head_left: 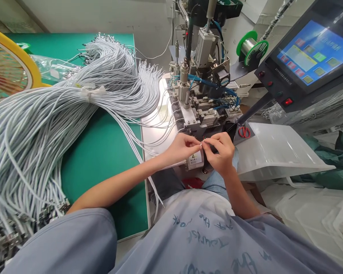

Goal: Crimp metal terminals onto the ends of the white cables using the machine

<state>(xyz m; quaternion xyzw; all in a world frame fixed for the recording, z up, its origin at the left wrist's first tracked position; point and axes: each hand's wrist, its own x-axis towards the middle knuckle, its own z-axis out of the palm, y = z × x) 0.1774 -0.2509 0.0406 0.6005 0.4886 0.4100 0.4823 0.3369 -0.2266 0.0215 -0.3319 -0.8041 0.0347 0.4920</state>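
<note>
Two hands: the left hand (pixel 182 149) and right hand (pixel 222 153) meet at the centre of the frame, fingertips almost touching, just below the front of the machine (pixel 198 102).
Grip: both hands are closed in a fine pinch on one small white cable end (pixel 202 142), thumb and forefinger of each hand on it.
Held thing: the cable end sits in the narrow gap between the two pinches, and only a small pale piece shows.
Long axis: it seems to run across the frame, left to right, from one pinch to the other; where the rest of the cable goes is hidden by the hands.
Nearer hand: neither, since both hold it, the left from the left side and the right from the right.
Straight ahead: the machine's clamps and blue hoses rise just above the fingertips, and a block with a warning label (pixel 194 159) lies just under them.
Left of frame: a big bundle of grey cables (pixel 45 125) lies on a green mat (pixel 103 152), with a few loose cables (pixel 160 125) trailing toward the machine.
Right of frame: red scissors (pixel 244 132) lie near the right hand, beside a white tray (pixel 277 152).
Upper right: a touchscreen (pixel 311 53) and a green spool (pixel 250 47) stand well apart from the hands.
In the way: nothing lies between the fingertips and the machine front.
</note>
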